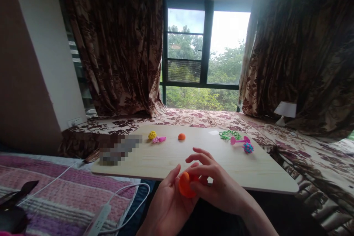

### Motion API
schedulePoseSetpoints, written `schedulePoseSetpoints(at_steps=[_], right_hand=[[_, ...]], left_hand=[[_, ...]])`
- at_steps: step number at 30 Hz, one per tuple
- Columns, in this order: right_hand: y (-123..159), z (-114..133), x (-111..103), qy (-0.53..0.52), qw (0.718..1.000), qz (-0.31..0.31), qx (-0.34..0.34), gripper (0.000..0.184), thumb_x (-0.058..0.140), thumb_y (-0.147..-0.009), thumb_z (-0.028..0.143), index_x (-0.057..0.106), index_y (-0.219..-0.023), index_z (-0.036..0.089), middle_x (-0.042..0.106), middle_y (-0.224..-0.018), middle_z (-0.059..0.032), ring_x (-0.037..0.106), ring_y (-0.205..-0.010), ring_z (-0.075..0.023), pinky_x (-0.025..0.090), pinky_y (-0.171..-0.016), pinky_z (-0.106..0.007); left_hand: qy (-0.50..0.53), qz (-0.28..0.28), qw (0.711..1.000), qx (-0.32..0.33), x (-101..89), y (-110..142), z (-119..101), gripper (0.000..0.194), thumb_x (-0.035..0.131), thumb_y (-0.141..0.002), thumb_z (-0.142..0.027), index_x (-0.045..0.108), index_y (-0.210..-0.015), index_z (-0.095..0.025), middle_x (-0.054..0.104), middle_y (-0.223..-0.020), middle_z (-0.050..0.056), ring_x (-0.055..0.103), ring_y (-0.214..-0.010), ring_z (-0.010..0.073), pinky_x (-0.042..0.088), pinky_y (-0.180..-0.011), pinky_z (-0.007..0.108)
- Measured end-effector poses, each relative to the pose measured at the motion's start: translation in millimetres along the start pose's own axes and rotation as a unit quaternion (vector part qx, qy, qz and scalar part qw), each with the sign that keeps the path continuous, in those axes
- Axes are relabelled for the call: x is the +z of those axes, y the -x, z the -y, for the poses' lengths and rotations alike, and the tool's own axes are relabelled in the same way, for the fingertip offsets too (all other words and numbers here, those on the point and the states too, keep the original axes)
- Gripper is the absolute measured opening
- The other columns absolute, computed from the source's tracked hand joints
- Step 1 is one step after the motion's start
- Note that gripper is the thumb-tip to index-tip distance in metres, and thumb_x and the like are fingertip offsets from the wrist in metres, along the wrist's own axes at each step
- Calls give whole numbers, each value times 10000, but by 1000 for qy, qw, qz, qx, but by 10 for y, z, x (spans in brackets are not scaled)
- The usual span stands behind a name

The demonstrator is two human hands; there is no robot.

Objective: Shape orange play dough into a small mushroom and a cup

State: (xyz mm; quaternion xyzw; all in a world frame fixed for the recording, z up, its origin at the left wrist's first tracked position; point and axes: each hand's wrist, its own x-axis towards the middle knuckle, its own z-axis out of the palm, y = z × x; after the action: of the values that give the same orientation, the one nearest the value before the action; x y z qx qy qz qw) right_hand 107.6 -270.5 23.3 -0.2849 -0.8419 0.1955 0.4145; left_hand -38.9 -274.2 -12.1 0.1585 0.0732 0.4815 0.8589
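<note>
My left hand is palm up below the near edge of a light wooden board, with an orange ball-like toy resting against its fingers. My right hand curls over the toy from the right, fingertips pinching it. Both hands hold this orange toy together. Farther back on the board lie a small orange ball, a yellow ball and a pink toy.
On the board's right side are a green coiled toy, a pink stick toy and a blue-pink spiky ball. A white power strip with cable lies on the striped bedding. A white lamp stands by the curtains.
</note>
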Motion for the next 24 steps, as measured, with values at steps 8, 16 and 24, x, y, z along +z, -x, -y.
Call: schedulePoseSetpoints(at_steps=[8, 16, 24], right_hand=[[-24, -21, 3, 25, 1000, 15, -11, 199, 604, -722, 122, 707, -806, 270, 615, -1019, -23, 386, -1191, -234, 273, -1026, -423], [28, -76, 64, 16, 998, -28, 59, 163, 590, -758, 162, 690, -835, 265, 565, -1081, -22, 302, -1242, -212, 322, -1003, -380], [35, -152, 156, 35, 995, -69, 70, 177, 519, -825, 190, 665, -887, 269, 543, -1113, -26, 314, -1223, -196, 297, -1021, -376]], left_hand=[[9, 31, 999, -29, 68, 23, -29, 305, 368, -886, -267, 553, -1005, -55, 640, -922, 101, 611, -844, 157, 458, -813, 293], [16, 35, 999, -3, -23, -43, 43, 291, 389, -877, -288, 551, -1048, -117, 619, -999, 92, 590, -927, 175, 443, -843, 309], [21, -11, 997, 72, -163, -121, 97, 267, 417, -864, -189, 547, -1079, -99, 625, -1043, 114, 586, -978, 180, 449, -877, 312]])
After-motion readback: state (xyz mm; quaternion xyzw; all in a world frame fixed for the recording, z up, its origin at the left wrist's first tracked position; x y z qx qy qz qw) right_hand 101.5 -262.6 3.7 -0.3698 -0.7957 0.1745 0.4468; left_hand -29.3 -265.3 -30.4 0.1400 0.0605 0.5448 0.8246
